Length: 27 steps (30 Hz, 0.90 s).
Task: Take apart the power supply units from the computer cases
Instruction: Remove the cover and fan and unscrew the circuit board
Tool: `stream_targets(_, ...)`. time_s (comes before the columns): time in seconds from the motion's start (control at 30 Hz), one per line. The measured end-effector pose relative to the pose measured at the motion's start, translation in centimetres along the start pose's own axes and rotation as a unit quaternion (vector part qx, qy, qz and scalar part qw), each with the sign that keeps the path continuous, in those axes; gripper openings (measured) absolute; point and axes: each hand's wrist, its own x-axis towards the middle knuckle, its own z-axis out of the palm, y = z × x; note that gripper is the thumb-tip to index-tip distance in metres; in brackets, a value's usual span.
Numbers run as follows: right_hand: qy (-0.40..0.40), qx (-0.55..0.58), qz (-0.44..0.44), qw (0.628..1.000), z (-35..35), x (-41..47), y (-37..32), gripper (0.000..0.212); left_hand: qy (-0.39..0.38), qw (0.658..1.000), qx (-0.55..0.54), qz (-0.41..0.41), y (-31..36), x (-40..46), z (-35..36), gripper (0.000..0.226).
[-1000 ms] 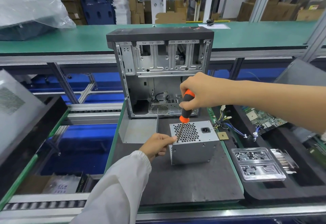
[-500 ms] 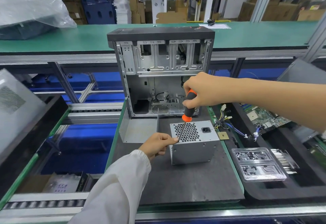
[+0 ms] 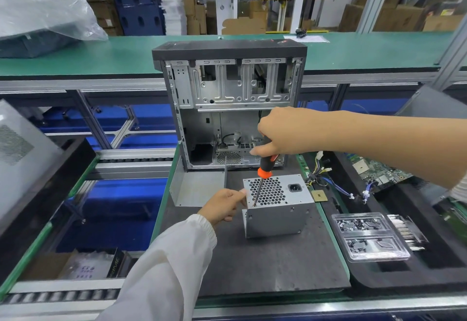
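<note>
Power supply unit point(image 3: 275, 209) under both hands — left fingers point(image 3: 238, 192) pinching its corner, right fingers point(image 3: 262, 150) around screwdriver point(image 3: 264, 169).

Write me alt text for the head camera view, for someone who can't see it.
A person's right hand drives an orange-and-black screwdriver into the top corner of a silver power supply unit, which the left hand steadies on a dark mat. An open, emptied computer case stands behind it, and a clear tray of small parts lies to the right.
</note>
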Motion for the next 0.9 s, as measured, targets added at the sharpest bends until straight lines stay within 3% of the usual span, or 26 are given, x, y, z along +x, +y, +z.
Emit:
stream_targets(0.07,-0.026,-0.012,-0.033,0.999,-0.5,0.1,-0.3,0.053,0.096,0.985,0.118,0.079,0.2,0.2,-0.5,0.023)
stream_targets(0.1,-0.041,-0.012,-0.047,0.998,-0.7,0.2,-0.4,0.052,0.111,0.978,0.123,0.122,0.2,0.2,-0.8,0.016)
stream_targets(0.17,-0.068,-0.010,-0.073,0.995,-1.2,0.1,-0.6,0.044,0.058,0.976,0.071,0.196,0.4,0.0,-1.4,0.005)
stream_targets(0.3,-0.110,-0.008,-0.137,0.984,-2.3,0.1,-0.7,0.025,-0.059,0.967,0.009,0.248,1.2,-0.6,-1.6,0.023)
stream_targets(0.47,-0.077,-0.076,-0.230,0.967,-2.5,0.3,-1.8,0.027,-0.055,0.958,-0.052,0.278,2.2,-0.8,0.3,0.013)
stream_targets(0.53,-0.072,-0.054,-0.200,0.976,-2.5,-0.1,-1.3,0.042,-0.035,0.958,-0.051,0.280,2.2,-0.7,0.7,0.009)
stream_targets(0.6,-0.073,-0.001,-0.101,0.992,-2.7,-0.7,-0.8,0.071,-0.011,0.961,-0.034,0.276,2.2,-0.7,0.9,0.006)
stream_targets(0.67,-0.067,0.031,-0.014,0.997,-2.3,-1.2,-1.1,0.083,0.004,0.961,-0.018,0.275,2.3,-0.8,0.9,0.004)
stream_targets(0.8,0.010,0.045,-0.002,0.999,-1.1,-0.1,-2.7,0.058,0.011,0.960,-0.025,0.278,2.6,-1.4,0.8,0.008)
stream_targets(0.9,-0.063,0.054,-0.051,0.995,-2.2,0.3,-2.0,0.043,-0.030,0.961,-0.027,0.274,2.9,-1.7,0.5,0.013)
